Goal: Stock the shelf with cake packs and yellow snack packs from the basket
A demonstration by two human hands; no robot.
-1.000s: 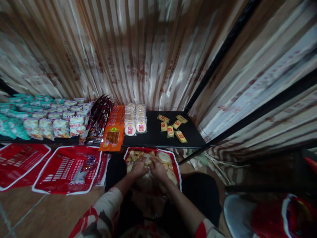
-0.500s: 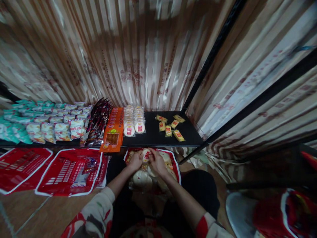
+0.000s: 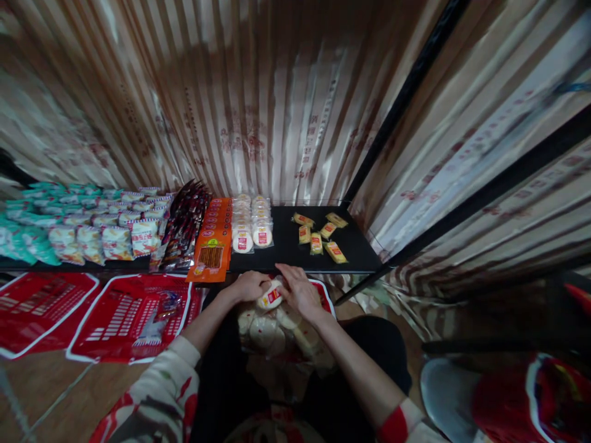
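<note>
Between my two hands is a round white wrapped cracker (image 3: pixel 271 298) with a red label, held above a red basket (image 3: pixel 329 303) with a white rim. My left hand (image 3: pixel 250 287) grips its left side, fingers curled. On the other side, my right hand (image 3: pixel 302 295) closes its thumb and fingers on the wrapper, partly covering it. Below them lie more round pale crackers (image 3: pixel 266 332) in clear wrapping, heaped in the basket between my knees. My forearms and hands hide much of the basket.
A black shelf (image 3: pixel 290 258) stands ahead. On it are two rows of round crackers (image 3: pixel 262 234), orange packets (image 3: pixel 210 252), dark packets (image 3: pixel 184 227), white-and-teal packets (image 3: pixel 104 240) and several loose yellow packets (image 3: pixel 316 242). Red baskets (image 3: pixel 124 320) sit left; a slanting black post (image 3: pixel 406 86) rises right.
Both hands have lifted a little from the basket, bringing the wrapped cracker slightly toward me and tilting it. My left hand has shifted left, my right hand slightly right.
</note>
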